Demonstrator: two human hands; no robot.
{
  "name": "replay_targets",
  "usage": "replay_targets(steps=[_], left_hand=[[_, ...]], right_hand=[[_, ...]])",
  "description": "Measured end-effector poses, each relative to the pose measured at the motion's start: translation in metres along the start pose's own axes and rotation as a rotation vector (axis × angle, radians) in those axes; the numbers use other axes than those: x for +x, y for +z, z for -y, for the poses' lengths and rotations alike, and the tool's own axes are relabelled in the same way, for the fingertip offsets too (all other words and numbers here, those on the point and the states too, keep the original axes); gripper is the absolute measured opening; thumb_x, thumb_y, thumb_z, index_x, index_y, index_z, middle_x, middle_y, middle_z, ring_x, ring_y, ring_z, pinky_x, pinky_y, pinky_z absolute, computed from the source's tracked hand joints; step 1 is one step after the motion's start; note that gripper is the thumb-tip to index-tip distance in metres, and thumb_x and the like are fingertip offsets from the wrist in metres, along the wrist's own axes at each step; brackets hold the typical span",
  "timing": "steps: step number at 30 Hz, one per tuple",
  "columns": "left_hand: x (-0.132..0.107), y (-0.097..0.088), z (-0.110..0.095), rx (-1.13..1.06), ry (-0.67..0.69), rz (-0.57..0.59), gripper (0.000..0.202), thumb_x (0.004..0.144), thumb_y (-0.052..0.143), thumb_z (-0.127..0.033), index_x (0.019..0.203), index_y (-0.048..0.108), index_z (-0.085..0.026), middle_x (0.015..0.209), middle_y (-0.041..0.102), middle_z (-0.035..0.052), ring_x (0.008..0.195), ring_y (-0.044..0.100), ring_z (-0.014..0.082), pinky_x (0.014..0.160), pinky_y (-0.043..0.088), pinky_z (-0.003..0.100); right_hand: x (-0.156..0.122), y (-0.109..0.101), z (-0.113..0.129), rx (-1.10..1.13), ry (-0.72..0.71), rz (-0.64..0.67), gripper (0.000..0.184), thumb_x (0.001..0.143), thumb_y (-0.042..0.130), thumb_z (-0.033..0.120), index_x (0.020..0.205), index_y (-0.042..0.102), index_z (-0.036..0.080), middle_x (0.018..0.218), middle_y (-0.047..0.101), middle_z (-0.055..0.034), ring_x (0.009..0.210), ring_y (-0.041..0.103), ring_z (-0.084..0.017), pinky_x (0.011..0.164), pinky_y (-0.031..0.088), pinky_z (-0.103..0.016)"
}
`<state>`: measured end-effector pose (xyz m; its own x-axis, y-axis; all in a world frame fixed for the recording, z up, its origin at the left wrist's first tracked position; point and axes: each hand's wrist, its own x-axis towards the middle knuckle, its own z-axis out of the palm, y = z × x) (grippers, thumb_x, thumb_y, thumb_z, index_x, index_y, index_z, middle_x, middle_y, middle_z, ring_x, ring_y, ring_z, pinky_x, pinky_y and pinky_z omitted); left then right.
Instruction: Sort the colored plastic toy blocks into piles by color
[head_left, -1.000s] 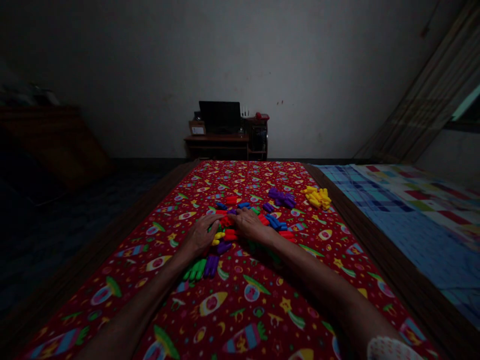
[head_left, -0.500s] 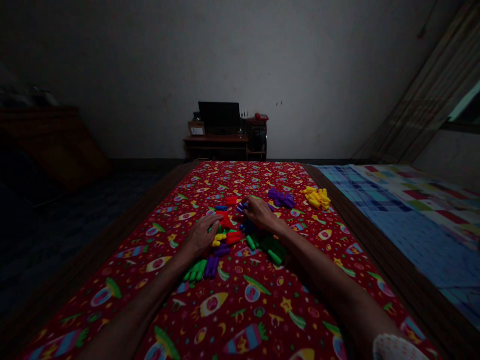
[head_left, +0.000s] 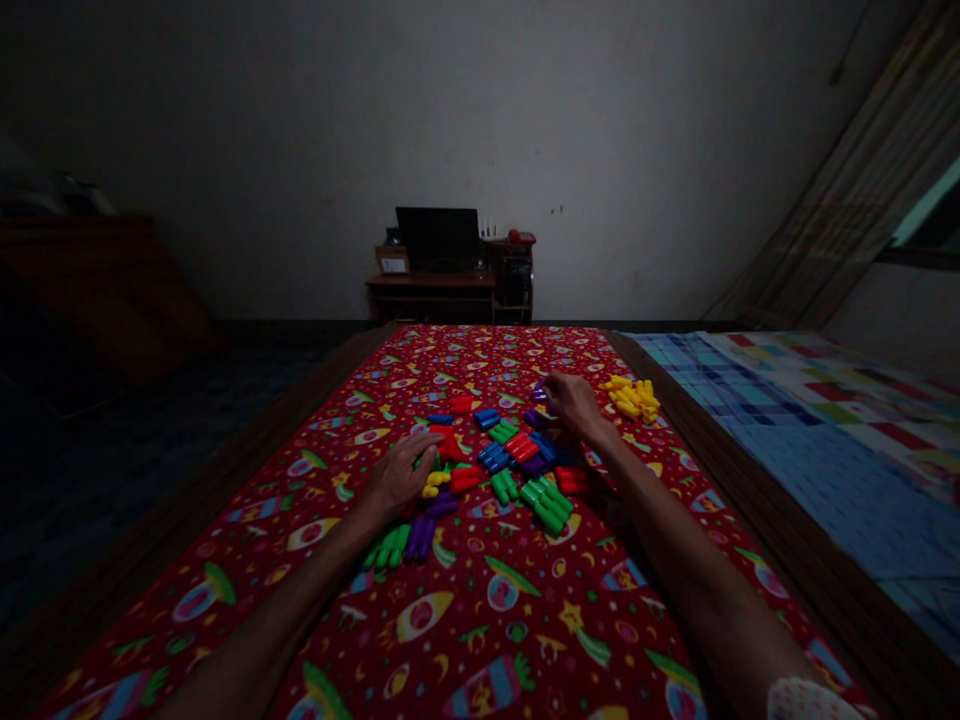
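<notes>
My right hand [head_left: 576, 408] is at the far right of the scattered pieces, fingertips closed on a shiny purple plastic piece [head_left: 539, 391] of joined tubes. Another purple piece [head_left: 535, 418] lies just below it, and the hand hides what is behind. My left hand [head_left: 401, 478] rests on the cloth with thumb and fingers apart, beside a red piece [head_left: 448, 443] and a small yellow piece [head_left: 435, 485]. Between the hands lie several loose tube-shaped pieces, among them a blue piece [head_left: 486, 418], a red piece [head_left: 521, 447] and a large green piece [head_left: 547, 505].
A heap of yellow pieces [head_left: 634, 399] sits right of my right hand. Everything lies on a red patterned cloth [head_left: 450, 640] over a long surface. A bed with a blue checked cover [head_left: 742, 450] stands to the right. A desk [head_left: 431, 283] with a monitor [head_left: 438, 238] is at the far wall.
My right hand has moved right and slightly away, from over the blue piece to the purple ones, uncovering the blue, green and red pieces in the middle. My left hand has barely moved.
</notes>
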<state>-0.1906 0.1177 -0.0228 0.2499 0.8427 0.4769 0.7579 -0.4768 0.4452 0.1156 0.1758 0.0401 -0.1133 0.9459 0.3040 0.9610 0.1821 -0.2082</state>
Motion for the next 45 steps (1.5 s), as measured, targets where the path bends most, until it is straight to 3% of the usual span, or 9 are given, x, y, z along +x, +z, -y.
replay_targets(steps=[7, 14, 19, 25, 27, 34, 38, 41, 45], left_hand=[[0.0, 0.001, 0.004, 0.0, 0.007, -0.008, 0.044, 0.09, 0.035, -0.044, 0.102, 0.07, -0.021, 0.11, 0.073, 0.0083, 0.106, 0.065, 0.025, 0.099, 0.05, 0.045], [0.0, 0.001, 0.001, -0.004, 0.001, -0.01, 0.044, 0.09, 0.035, -0.043, 0.102, 0.07, -0.019, 0.11, 0.073, 0.0097, 0.106, 0.065, 0.0252, 0.097, 0.051, 0.045], [-0.001, 0.001, 0.0, 0.003, 0.0, -0.008, 0.042, 0.09, 0.036, -0.041, 0.102, 0.071, -0.021, 0.11, 0.073, 0.0077, 0.107, 0.065, 0.0243, 0.1, 0.049, 0.045], [-0.001, -0.001, -0.002, 0.0, -0.004, 0.002, 0.042, 0.09, 0.036, -0.041, 0.102, 0.071, -0.02, 0.111, 0.072, 0.0087, 0.107, 0.064, 0.0252, 0.098, 0.05, 0.045], [-0.001, -0.001, -0.002, -0.008, 0.002, -0.001, 0.042, 0.09, 0.036, -0.04, 0.102, 0.071, -0.02, 0.11, 0.073, 0.0085, 0.107, 0.065, 0.025, 0.098, 0.051, 0.045], [-0.001, -0.001, -0.003, 0.003, 0.001, -0.007, 0.043, 0.09, 0.036, -0.04, 0.103, 0.071, -0.02, 0.111, 0.073, 0.0078, 0.107, 0.065, 0.0236, 0.098, 0.05, 0.043], [-0.001, 0.001, -0.001, 0.0, -0.006, -0.017, 0.044, 0.09, 0.035, -0.042, 0.102, 0.071, -0.02, 0.11, 0.073, 0.0083, 0.106, 0.065, 0.0238, 0.097, 0.051, 0.043], [-0.001, 0.001, -0.001, -0.006, 0.001, -0.009, 0.046, 0.09, 0.034, -0.042, 0.102, 0.071, -0.017, 0.11, 0.073, 0.0106, 0.105, 0.065, 0.0252, 0.096, 0.051, 0.044], [0.0, 0.0, -0.002, 0.0, 0.008, 0.0, 0.048, 0.09, 0.033, -0.043, 0.103, 0.071, -0.016, 0.11, 0.073, 0.0115, 0.106, 0.065, 0.0258, 0.096, 0.051, 0.045]], right_hand=[[-0.011, 0.017, 0.027, -0.117, -0.132, 0.223, 0.031, 0.09, 0.049, 0.025, 0.112, 0.068, 0.015, 0.107, 0.07, -0.016, 0.101, 0.064, -0.025, 0.075, 0.043, -0.029], [0.005, -0.007, -0.01, 0.023, 0.043, -0.059, 0.037, 0.091, 0.05, 0.025, 0.126, 0.06, 0.018, 0.112, 0.07, -0.0116, 0.103, 0.064, -0.023, 0.08, 0.045, -0.028], [0.007, -0.013, -0.017, 0.091, 0.037, -0.065, 0.038, 0.091, 0.051, 0.023, 0.126, 0.061, 0.013, 0.112, 0.071, -0.0135, 0.101, 0.065, -0.021, 0.08, 0.045, -0.027], [-0.02, -0.046, 0.02, 0.023, -0.278, 0.452, 0.017, 0.082, 0.062, 0.027, 0.084, 0.076, 0.017, 0.083, 0.074, -0.0074, 0.072, 0.066, -0.018, 0.059, 0.038, -0.023], [-0.036, -0.049, 0.036, -0.065, -0.336, 0.563, 0.018, 0.077, 0.068, 0.034, 0.083, 0.076, 0.019, 0.083, 0.074, -0.0079, 0.073, 0.066, -0.02, 0.059, 0.039, -0.024], [-0.06, -0.036, 0.059, -0.272, -0.361, 0.433, 0.026, 0.081, 0.059, 0.019, 0.103, 0.073, 0.019, 0.098, 0.072, -0.0146, 0.093, 0.067, -0.025, 0.073, 0.044, -0.03], [-0.042, -0.058, 0.033, -0.147, -0.372, 0.491, 0.021, 0.081, 0.063, 0.027, 0.097, 0.075, 0.022, 0.092, 0.074, -0.0087, 0.082, 0.067, -0.021, 0.064, 0.04, -0.025], [-0.026, -0.067, 0.008, -0.096, -0.231, 0.329, 0.023, 0.084, 0.061, 0.031, 0.102, 0.074, 0.024, 0.093, 0.074, -0.0066, 0.081, 0.066, -0.019, 0.062, 0.037, -0.024], [-0.015, -0.045, -0.012, -0.144, -0.022, 0.136, 0.027, 0.088, 0.056, 0.033, 0.108, 0.07, 0.022, 0.1, 0.073, -0.0093, 0.089, 0.065, -0.021, 0.064, 0.037, -0.025]])
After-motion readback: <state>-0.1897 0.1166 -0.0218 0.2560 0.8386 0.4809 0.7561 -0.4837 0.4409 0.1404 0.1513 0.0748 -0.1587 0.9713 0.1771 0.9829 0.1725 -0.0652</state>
